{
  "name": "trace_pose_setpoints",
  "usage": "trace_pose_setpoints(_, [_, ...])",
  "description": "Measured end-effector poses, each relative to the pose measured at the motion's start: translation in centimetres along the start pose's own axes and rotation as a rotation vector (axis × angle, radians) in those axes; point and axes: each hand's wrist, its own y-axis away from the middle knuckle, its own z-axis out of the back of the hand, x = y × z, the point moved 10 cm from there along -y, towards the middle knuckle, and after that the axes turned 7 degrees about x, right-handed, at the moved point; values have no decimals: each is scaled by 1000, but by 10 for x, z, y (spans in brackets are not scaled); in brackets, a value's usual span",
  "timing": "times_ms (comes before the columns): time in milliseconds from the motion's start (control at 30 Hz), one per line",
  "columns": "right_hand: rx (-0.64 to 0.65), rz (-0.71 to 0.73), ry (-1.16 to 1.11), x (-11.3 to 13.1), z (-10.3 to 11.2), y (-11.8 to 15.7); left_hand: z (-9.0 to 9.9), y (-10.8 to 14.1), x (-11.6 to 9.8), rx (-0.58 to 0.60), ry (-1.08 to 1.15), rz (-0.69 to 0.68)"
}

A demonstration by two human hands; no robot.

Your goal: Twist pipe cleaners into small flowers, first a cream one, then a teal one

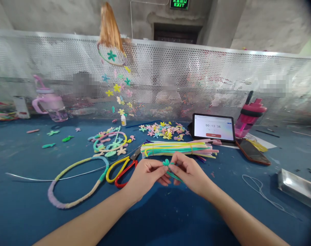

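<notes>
Between my two hands is a green pipe cleaner (pixel 166 163), its upper end bent into small petal-like loops and a straight tail slanting down to the right. My left hand (pixel 152 172) pinches it from the left with thumb and forefinger. From the right, my right hand (pixel 184 168) grips the same piece close to the loops. Just behind lies a banded bundle of pastel pipe cleaners (pixel 176 149). Scissors with yellow and red handles (pixel 124 169) lie left of my left hand, beside a ring wrapped in pastel colours (pixel 79 166).
A pile of fuzzy flowers (pixel 164 130) lies behind the bundle, near a tablet (pixel 213 127) showing a timer. A smaller wrapped ring (pixel 110 141) holds more pieces. A pink cup (pixel 249 118), a phone (pixel 253 151) and a metal box (pixel 299 188) stand right; a lilac jug (pixel 51 104) stands left.
</notes>
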Motion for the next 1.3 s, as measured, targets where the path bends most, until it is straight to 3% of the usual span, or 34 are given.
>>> trace_pose_setpoints(133, [14,18,71,2,-3,1,3,-1,2,-6,-68,-6])
trace_pose_setpoints(333, [72,-6,-73,-4,-5,-3,2,0,-15,17,-424,-94])
trace_pose_setpoints(533, [60,-49,-187,-8,-3,-5,-1,-4,-12,132,-274,-40])
trace_pose_setpoints(700, [67,-65,-205,-11,-4,-3,8,-6,-7,82,-171,-7])
trace_pose_setpoints(967, [91,-104,-201,-15,-8,-4,5,-5,1,109,-148,113])
trace_pose_setpoints(1300, [95,-69,-370,-13,-11,-5,4,-3,2,85,-101,86])
